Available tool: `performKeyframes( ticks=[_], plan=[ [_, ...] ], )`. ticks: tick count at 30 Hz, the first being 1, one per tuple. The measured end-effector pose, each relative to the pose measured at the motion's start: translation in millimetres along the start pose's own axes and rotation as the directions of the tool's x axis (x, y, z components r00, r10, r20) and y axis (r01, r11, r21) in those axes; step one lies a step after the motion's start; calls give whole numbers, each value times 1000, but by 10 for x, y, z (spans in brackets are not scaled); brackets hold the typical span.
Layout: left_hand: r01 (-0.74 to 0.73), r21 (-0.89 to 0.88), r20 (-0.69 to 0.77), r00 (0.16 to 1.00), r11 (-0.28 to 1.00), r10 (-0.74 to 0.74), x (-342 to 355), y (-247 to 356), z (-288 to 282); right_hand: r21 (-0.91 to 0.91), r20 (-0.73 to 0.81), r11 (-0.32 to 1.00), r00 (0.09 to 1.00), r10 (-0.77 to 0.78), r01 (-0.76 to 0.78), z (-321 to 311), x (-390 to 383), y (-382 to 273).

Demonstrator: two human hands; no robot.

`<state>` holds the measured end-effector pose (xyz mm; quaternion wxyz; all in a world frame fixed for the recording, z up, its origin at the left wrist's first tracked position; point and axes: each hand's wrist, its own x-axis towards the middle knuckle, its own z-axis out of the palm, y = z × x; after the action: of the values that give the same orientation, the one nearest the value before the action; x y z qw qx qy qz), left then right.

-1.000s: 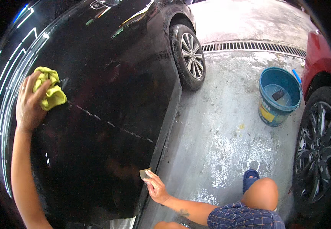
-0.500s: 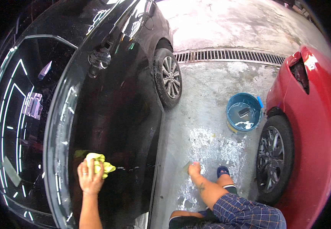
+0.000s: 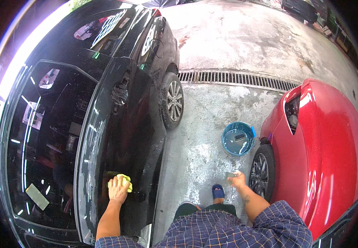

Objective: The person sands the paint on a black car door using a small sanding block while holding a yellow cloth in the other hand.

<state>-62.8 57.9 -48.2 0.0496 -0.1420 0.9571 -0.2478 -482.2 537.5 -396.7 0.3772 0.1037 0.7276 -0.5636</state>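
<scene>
Wiping looks unfinished, pale marks [image 3: 136, 191] showing on black door [image 3: 135, 155]: your left hand [image 3: 117, 190] clutches yellow cloth [image 3: 126, 182], right hand [image 3: 238, 180] pinches grey sheet [image 3: 230, 175].

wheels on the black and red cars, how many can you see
2: one wheel on the black car, near the drain; another wheel on the red car, right of the right hand in the picture. Others may be hidden.

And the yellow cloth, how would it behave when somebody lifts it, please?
The cloth would likely hang floppy, as it bunches in soft folds under the left hand. It is probably light, since the hand covers much of it.
</scene>
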Motion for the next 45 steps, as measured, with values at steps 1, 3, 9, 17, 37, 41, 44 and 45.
performKeyframes(
  ticks=[1, 3, 9, 17, 37, 41, 44, 45],
  plan=[
    [23, -76, -39, 999, 997, -26, 185, 41, -41, -47, -1, 997, 998, 64, -64, -268, 75, -51],
    [45, -134, -53, 997, 990, -52, 464, 8, -283, -82, 3, 984, 987, 158, -157, -483, 58, -229],
    [-38, -152, -399, 917, 988, -26, 1410, -450, -939, -226, -117, 973, 993, 30, -56, -526, 198, -568],
    [32, -122, -490, 868, 992, -88, 3531, -1563, -1547, -61, -21, 969, 971, 239, -240, 468, 714, -1243],
    [-253, -87, -327, 921, 964, 212, 5662, -2442, -1107, 128, 5, 805, 811, -585, 580, 5551, 1262, -4748],
    [-263, -167, -283, 936, 950, 210, 5643, -2493, -1174, 183, 153, 902, 895, -418, 390, 5452, 1241, -4750],
    [-266, -164, -270, 938, 950, 216, 5707, -2508, -1192, 246, 117, 778, 779, -616, 578, 5336, 1063, -5332],
    [-269, -175, -276, 937, 947, 215, 5733, -2482, -1168, 184, 134, 787, 778, -614, 589, 5309, 1162, -5245]
  ],
)
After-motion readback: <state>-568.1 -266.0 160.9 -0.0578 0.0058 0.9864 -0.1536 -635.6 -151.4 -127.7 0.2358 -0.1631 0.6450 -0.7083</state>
